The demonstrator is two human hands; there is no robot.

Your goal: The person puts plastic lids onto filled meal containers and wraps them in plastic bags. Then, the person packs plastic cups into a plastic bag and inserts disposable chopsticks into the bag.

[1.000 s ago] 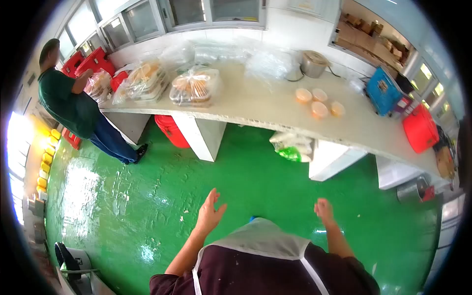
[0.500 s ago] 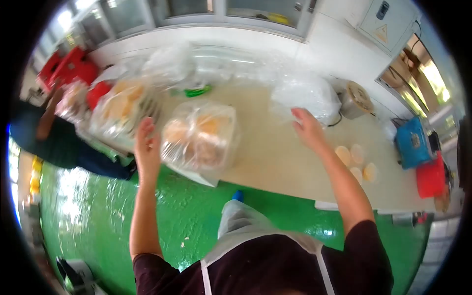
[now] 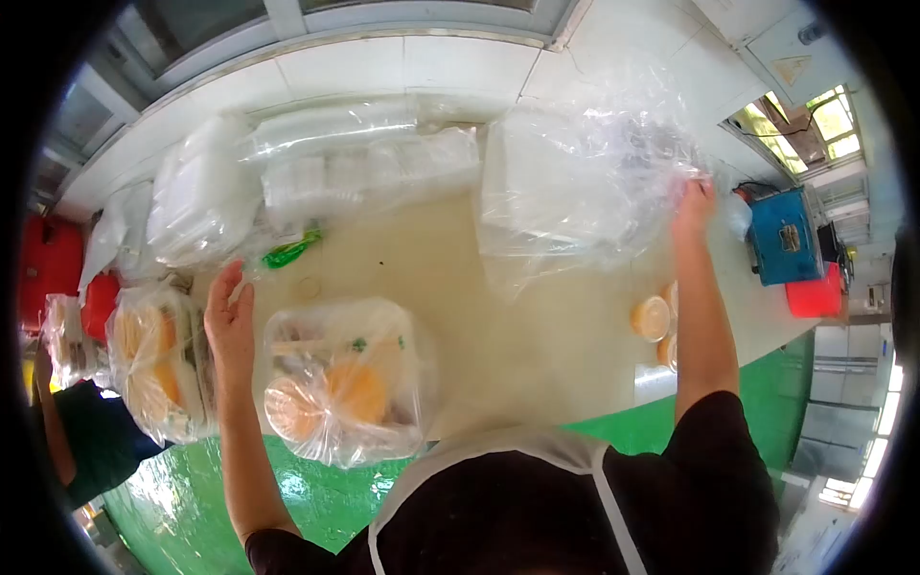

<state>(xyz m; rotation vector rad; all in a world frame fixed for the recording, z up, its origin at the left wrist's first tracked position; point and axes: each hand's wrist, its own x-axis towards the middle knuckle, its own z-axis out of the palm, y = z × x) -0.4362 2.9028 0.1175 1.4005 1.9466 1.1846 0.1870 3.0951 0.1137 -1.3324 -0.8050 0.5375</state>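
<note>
Clear plastic bag [image 3: 565, 187] spans upper centre-right, its gathered end apparently pinched by the right hand [image 3: 694, 203]; the left hand [image 3: 230, 316], left of centre, is spread and empty. Dragged low, the bag could knock the cups [image 3: 652, 318].

The counter [image 3: 489, 359] bears a bagged food box [image 3: 350, 383] with, to its right, a large clear bag [image 3: 556, 187] and what seem lidded tubs [image 3: 652, 319].

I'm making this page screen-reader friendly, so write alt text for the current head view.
A person's right hand grasps the edge of a large clear plastic bag on a pale counter. The open left hand is between two bags of packed food, with orange cups at right.
</note>
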